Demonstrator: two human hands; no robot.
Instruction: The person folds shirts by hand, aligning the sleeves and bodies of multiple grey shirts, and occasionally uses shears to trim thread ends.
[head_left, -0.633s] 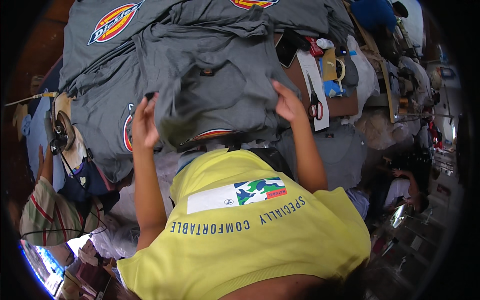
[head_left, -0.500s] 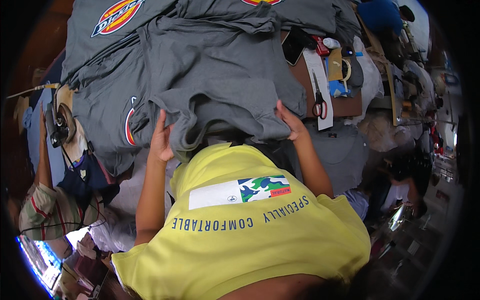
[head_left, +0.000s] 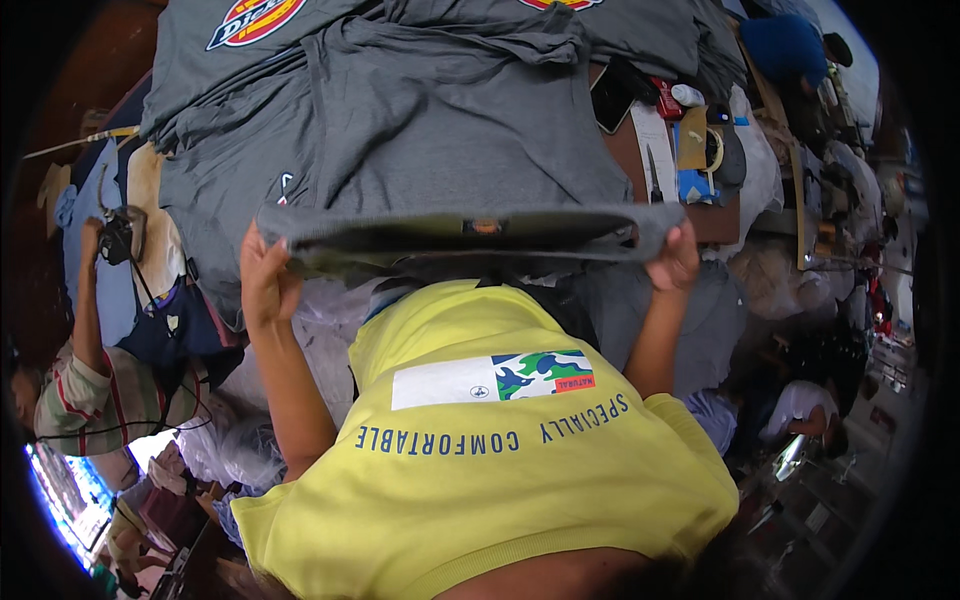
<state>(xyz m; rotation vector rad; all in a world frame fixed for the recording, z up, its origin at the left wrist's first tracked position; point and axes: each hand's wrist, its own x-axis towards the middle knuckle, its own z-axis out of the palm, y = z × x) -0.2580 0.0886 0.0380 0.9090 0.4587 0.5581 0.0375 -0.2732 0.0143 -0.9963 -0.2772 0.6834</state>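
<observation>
A grey T-shirt lies on the table in front of me, its near edge lifted and pulled straight between my hands. My left hand grips the left end of that edge, fingers folded. At the other end, my right hand pinches the cloth. Between them the shirt gapes as a long narrow slit, and a small dark label shows inside it. Which opening of the shirt this is, I cannot tell.
More grey shirts with a printed emblem spread over the table. To the right lie a phone, scissors, partly covered, a tape roll and a red pack. At left, a co-worker's hand holds an iron.
My hands have moved apart, and the loosely bunched near edge of the shirt is now stretched straight. The co-worker's hand has shifted onto the iron.
</observation>
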